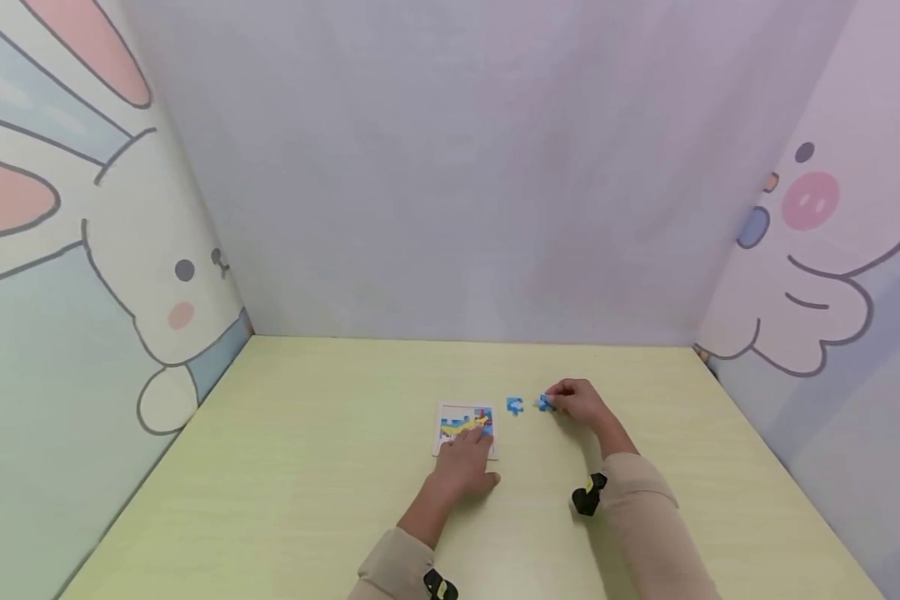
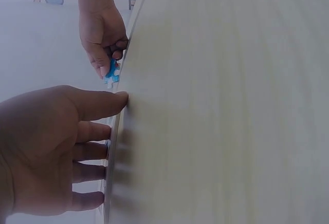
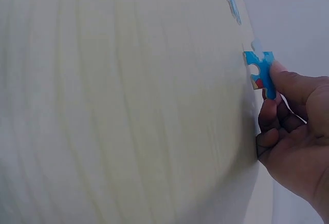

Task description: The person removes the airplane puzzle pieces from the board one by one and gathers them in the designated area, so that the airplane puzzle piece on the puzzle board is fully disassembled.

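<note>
My right hand [image 1: 581, 402] pinches a blue puzzle piece [image 3: 263, 70] between thumb and fingertips, tilted up close over the table. In the right wrist view the piece shows a small red patch and a pale knob. A second blue puzzle piece [image 1: 514, 406] lies flat on the table just left of that hand. My left hand [image 1: 463, 463] rests with fingers extended on the lower part of a white-framed puzzle board [image 1: 437, 429], hiding some of it. Blue, yellow and red pieces show in the board, with a pale area along its upper part.
The light yellow table [image 1: 330, 467] reaches back to a plain pale curtain wall [image 1: 465, 167]. Side walls carry a cartoon rabbit [image 1: 142, 275] on the left and a white cartoon figure [image 1: 817, 267] on the right. Black devices sit at both wrists.
</note>
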Tool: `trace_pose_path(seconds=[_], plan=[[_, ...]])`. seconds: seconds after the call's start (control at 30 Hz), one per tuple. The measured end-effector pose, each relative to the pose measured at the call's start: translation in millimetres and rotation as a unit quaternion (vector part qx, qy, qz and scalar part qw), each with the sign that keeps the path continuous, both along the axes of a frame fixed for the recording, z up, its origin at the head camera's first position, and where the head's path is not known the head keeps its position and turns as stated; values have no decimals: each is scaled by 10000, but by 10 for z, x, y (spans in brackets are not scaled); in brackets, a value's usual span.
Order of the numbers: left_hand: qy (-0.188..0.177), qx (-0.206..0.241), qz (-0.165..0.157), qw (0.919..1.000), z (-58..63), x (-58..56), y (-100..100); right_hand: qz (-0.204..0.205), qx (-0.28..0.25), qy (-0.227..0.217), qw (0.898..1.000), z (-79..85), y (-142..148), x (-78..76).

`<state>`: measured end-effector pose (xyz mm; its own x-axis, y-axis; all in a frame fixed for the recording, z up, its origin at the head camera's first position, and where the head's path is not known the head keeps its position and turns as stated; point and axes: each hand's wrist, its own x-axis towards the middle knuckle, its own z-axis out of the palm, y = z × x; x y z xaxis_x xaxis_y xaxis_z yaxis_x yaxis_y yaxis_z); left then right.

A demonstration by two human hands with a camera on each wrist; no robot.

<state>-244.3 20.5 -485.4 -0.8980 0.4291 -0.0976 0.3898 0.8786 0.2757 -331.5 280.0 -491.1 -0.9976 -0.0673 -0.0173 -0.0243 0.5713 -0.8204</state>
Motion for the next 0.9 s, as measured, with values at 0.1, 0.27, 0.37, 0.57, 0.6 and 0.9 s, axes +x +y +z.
trace_pose_path(seconds=[0.1, 0.27, 0.37, 0.57, 0.6, 0.9], plan=[[4, -12, 22, 10000, 22, 4, -2, 53, 164, 14, 9999, 5, -3, -13], [-73, 119, 10, 9999, 17, 7, 11, -4, 384, -24, 9993, 8, 12, -6], [-92, 150, 33, 9998, 21, 14, 20, 42, 497, -14, 9988, 9, 13, -6], [-101, 136, 58, 9998, 44, 7, 19, 35, 548, -85, 9985, 45, -1, -24], [-97, 142, 60, 9998, 48, 6, 17, 20, 533, -98, 9985, 46, -3, -29], [-63, 116, 68, 9999, 23, 4, 12, -157, 326, 208, 9991, 16, -14, 80]])
